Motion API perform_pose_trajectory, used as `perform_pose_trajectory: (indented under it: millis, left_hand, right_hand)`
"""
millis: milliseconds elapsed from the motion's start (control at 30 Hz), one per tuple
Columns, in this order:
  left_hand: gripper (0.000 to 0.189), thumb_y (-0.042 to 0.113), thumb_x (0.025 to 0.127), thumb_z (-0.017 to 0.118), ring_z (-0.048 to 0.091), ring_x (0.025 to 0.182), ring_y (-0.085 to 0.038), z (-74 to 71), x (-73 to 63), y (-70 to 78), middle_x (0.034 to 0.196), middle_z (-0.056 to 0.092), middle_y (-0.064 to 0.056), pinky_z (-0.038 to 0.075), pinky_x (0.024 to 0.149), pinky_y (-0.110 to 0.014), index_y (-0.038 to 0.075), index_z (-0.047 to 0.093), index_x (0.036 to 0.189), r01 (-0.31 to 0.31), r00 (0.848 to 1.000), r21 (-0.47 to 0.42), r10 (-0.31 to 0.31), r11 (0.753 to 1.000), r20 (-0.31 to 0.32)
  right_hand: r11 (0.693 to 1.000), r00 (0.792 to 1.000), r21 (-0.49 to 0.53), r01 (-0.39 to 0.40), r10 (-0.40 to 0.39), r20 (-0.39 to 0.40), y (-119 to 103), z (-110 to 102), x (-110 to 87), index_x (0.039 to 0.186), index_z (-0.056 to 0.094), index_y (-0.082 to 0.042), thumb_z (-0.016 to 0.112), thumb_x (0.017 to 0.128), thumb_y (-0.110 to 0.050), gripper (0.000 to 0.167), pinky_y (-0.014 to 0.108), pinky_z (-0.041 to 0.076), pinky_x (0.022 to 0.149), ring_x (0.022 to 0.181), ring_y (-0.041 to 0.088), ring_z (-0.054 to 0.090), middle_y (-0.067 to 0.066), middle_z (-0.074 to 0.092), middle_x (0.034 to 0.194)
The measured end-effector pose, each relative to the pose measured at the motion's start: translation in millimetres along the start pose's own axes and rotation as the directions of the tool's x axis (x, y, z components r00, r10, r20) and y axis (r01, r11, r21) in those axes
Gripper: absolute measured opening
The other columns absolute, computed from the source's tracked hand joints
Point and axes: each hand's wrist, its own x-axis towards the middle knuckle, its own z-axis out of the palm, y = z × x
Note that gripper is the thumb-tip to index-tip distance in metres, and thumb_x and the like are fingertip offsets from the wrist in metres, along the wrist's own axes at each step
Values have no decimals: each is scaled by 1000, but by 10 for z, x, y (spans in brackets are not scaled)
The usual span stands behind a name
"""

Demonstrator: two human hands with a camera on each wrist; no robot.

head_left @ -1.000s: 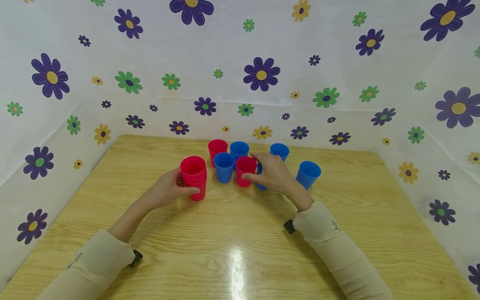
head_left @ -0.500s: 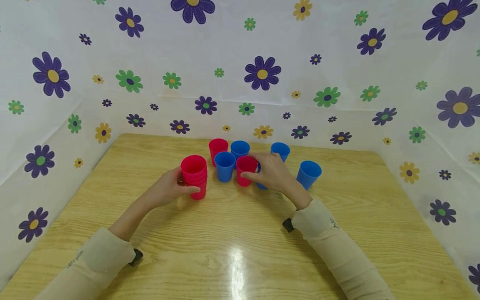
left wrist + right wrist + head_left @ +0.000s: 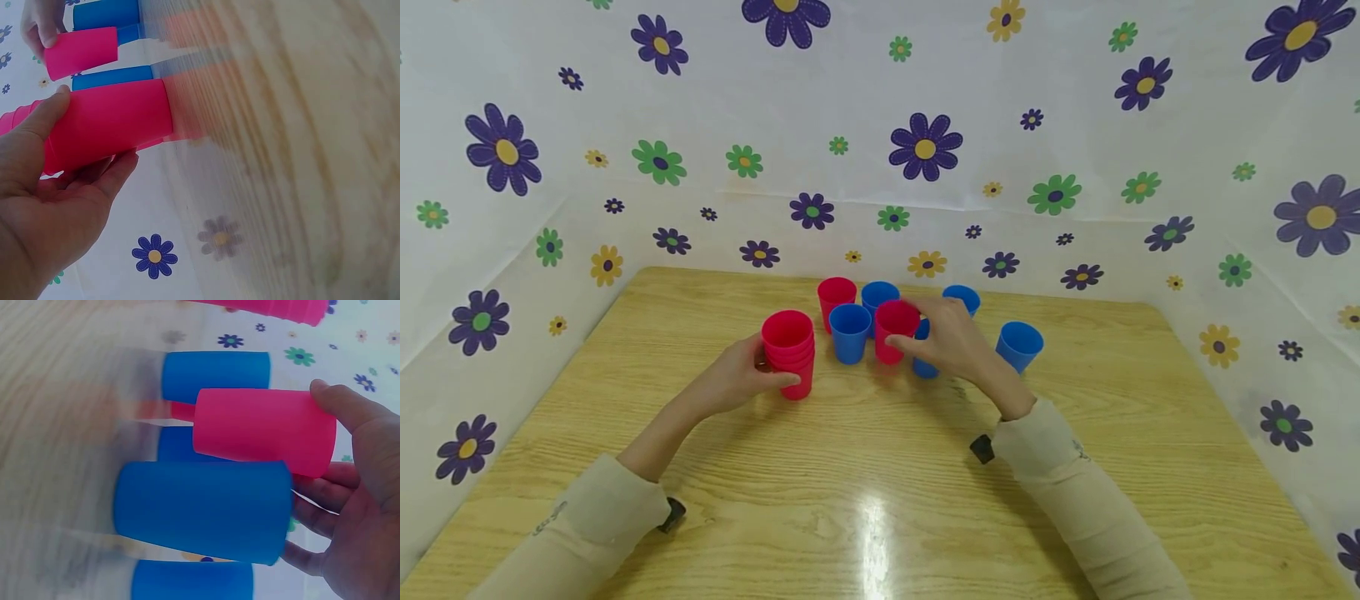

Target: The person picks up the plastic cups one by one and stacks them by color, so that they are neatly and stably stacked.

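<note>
On the left in the head view, my left hand (image 3: 730, 382) grips a stack of several nested red cups (image 3: 800, 364), thumb on the near side. The left wrist view shows the fingers on the far side of this stack (image 3: 115, 122), whose base is at the tabletop. My right hand (image 3: 953, 337) holds a single red cup (image 3: 888, 356) near its rim, between thumb and fingers. In the right wrist view this red cup (image 3: 259, 428) hangs a little above the table, while a blue cup (image 3: 203, 509) stands beside it, near the lower fingers.
Behind the hands stand another red cup (image 3: 837, 293) and blue cups (image 3: 850, 337), one partly behind the right hand. More blue cups (image 3: 1020, 343) stand to the right. A flowered white cloth (image 3: 880, 167) rises behind the wooden table (image 3: 820, 483).
My right hand has raised the single red cup slightly off the table, shifting a little to the right. The left hand and its stack have stayed in place.
</note>
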Motion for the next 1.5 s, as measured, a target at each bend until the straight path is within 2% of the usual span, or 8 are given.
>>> perform_pose_trajectory:
  millis: [167,467,600,733,1000,1233,1500]
  left_hand:
    - [56,19,94,79,62,108,-31,1,-5,8,124,65,-17,55,93,-41,-2,51,137,-14,1000,8,14,1000,1]
    - [58,20,93,79,62,108,-32,22,4,1,125,64,-18,56,92,-40,-2,50,139,-7,1000,4,7,1000,-4]
    - [58,19,93,79,62,109,-31,17,-8,5,126,64,-17,55,94,-40,-2,50,140,1,1000,-5,-1,1000,-8]
    - [60,18,93,79,62,112,-32,7,-11,-1,128,63,-18,55,96,-43,-2,49,140,-12,1000,-15,12,1000,-5]
    - [65,19,92,80,60,119,-35,-7,-13,-6,133,61,-17,54,99,-46,1,46,144,-10,1000,-42,10,999,5]
    - [67,18,92,81,59,121,-36,-9,-22,38,136,59,-18,55,99,-46,1,45,146,-26,1000,-83,26,996,-8]
    - [68,18,92,81,59,123,-37,5,-5,32,137,59,-18,54,100,-48,1,44,147,-28,999,-84,27,996,-17]
  right_hand:
    - [998,999,60,35,-33,-37,-45,-92,-29,144,57,2,81,90,-33,68,53,51,103,128,37,60,18,63,140]
    - [994,997,103,45,-38,-71,-111,-222,-137,147,57,-8,81,91,-33,67,54,51,102,131,34,55,14,62,142]
    - [990,996,126,59,-49,-79,-140,-258,-175,147,57,-8,81,91,-32,65,54,51,102,131,33,55,13,62,141]
    - [990,995,129,62,-52,-79,-167,-287,-221,146,57,-5,82,90,-30,66,53,52,101,129,33,56,14,62,141]
    - [990,993,117,83,-73,-90,-190,-294,-310,140,60,1,85,87,-29,66,44,58,88,114,30,63,15,68,129]
    - [992,995,97,75,-68,-76,-226,-280,-362,139,61,0,85,87,-32,65,43,60,83,112,30,63,15,68,130]
    - [993,999,111,43,-40,-31,-307,-248,-388,144,58,-4,83,89,-34,68,48,58,89,124,34,58,15,63,140]
